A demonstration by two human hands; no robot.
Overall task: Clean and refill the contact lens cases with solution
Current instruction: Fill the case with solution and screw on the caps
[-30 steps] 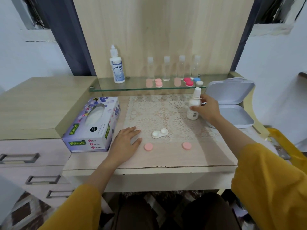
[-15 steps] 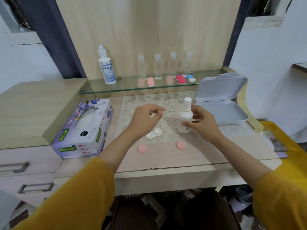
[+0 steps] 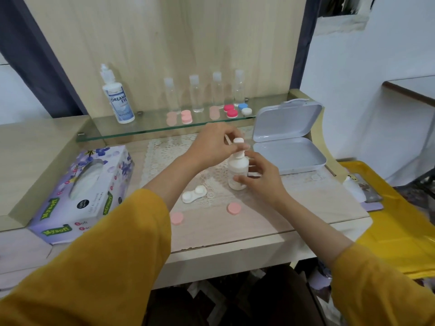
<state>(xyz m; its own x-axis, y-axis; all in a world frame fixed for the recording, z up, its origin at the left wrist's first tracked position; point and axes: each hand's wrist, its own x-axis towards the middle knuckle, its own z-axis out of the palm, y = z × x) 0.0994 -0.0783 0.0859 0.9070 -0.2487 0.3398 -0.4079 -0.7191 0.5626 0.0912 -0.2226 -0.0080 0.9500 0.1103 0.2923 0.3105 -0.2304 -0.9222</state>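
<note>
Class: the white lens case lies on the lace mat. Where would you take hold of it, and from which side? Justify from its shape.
Probably pinch the lens case at its narrow waist between the two cups, coming from above across its long edges. It lies flat, cups open upward, so gripping a cup would put fingers inside.

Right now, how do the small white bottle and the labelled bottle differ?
The small white bottle looks plain and shorter; the labelled bottle carries blue print. The right hand holds the small white bottle, the left hand pinching its cap; the labelled bottle stands untouched on the glass shelf. Both white, upright.
</note>
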